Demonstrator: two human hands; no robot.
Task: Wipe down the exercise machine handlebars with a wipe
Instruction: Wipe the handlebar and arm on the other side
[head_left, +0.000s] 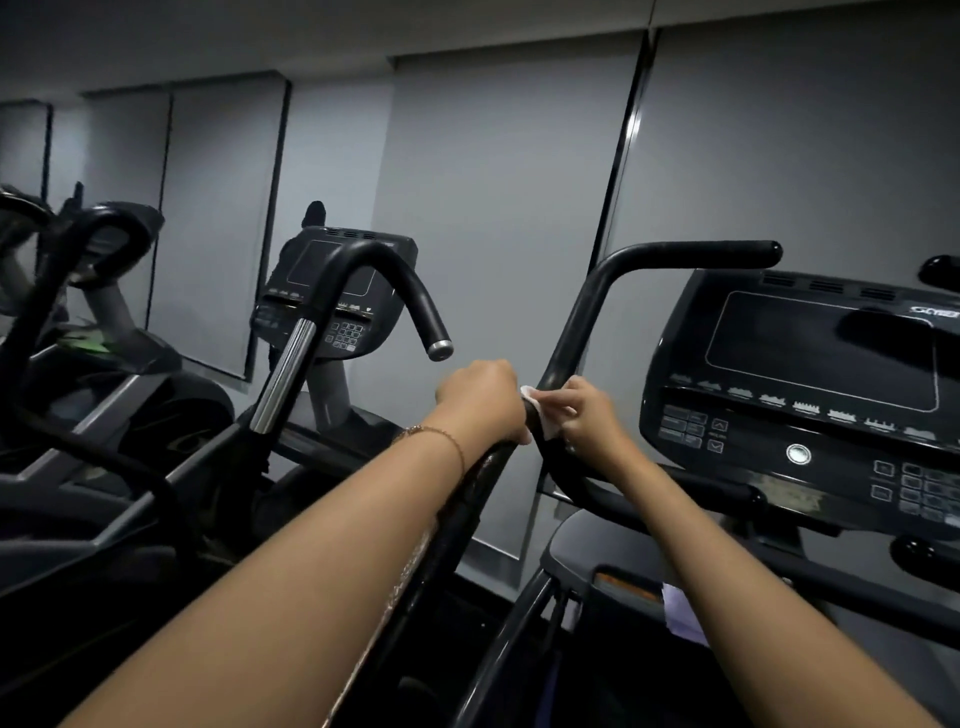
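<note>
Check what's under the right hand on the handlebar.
A white wipe, held against the black handlebar; the right hand pinches it. The wipe's middle and the bar beneath are covered.

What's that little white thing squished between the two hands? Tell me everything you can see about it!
It's the wipe: small, white and crumpled, like thin soft tissue. It is folded round the black handlebar, low on its rising part. The right hand curls its fingers over it and presses it onto that bar. The left hand grips a lower bar right beside it and touches its edge. Only small patches show; the hands hide the rest.
</note>
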